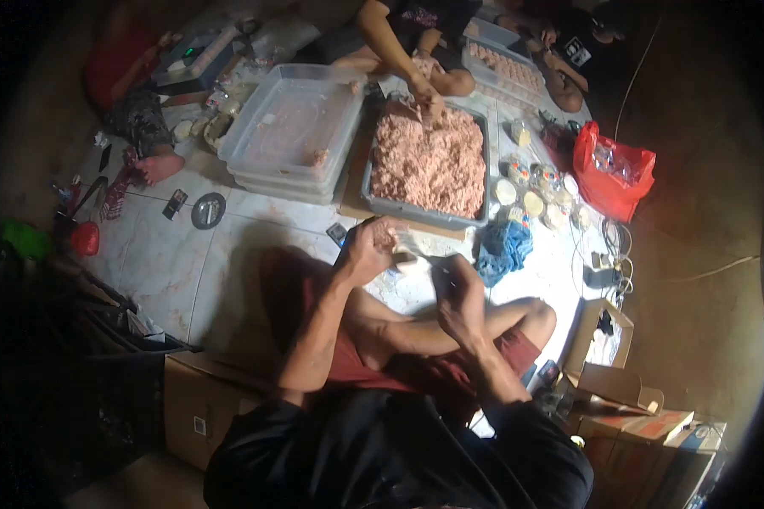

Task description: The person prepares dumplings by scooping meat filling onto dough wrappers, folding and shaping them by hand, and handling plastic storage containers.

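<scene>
My left hand is raised above my crossed legs, its fingers curled round a lump of pink minced mixture. To its right, my right hand is closed on something thin that I cannot make out, blurred between the two hands. Just beyond them stands a grey tub heaped with the same pink mixture. A co-worker's hand reaches into the tub's far end.
Stacked clear trays stand left of the tub. On the right are a blue cloth, several round containers and a red plastic bag. Co-workers sit at the far side. Cardboard boxes lie beside me.
</scene>
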Demonstrator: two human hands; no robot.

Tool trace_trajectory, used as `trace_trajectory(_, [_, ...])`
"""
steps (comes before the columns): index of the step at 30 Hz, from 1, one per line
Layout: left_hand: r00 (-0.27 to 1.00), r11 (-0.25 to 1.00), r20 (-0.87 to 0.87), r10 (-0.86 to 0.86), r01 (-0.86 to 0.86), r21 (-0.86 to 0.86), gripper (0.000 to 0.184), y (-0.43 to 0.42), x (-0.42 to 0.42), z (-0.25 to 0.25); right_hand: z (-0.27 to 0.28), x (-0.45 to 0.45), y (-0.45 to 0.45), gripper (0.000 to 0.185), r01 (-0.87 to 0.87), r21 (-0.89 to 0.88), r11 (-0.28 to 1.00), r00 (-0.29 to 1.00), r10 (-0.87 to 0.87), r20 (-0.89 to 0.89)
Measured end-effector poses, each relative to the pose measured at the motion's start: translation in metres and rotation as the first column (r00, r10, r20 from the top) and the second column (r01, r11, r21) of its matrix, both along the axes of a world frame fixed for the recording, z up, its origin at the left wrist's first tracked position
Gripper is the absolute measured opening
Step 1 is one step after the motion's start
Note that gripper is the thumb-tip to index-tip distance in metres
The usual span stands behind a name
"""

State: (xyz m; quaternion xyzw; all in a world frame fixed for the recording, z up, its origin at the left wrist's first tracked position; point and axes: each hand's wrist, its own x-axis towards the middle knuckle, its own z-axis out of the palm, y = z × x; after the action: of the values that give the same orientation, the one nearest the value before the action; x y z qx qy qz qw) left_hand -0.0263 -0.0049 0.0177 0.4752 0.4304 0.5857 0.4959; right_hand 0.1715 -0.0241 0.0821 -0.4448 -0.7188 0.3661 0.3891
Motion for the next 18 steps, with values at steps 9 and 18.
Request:
trace_trajectory(9, [0.976,0.971,-0.174,0.13,-0.09,0.223,0.033,-0.01,-0.012,0.023,0.03,0.006,-0.004,0.005,0.117,-0.141,0.983,0.993,-0.12,-0.018])
trace_trajectory(18, [0.975,0.976,-0.196,0.105,-0.063,0.208,0.032,-0.001,-0.021,0.002,0.022,0.008,0.007,0.004,0.094,-0.128,0.987,0.994,-0.087,0.06])
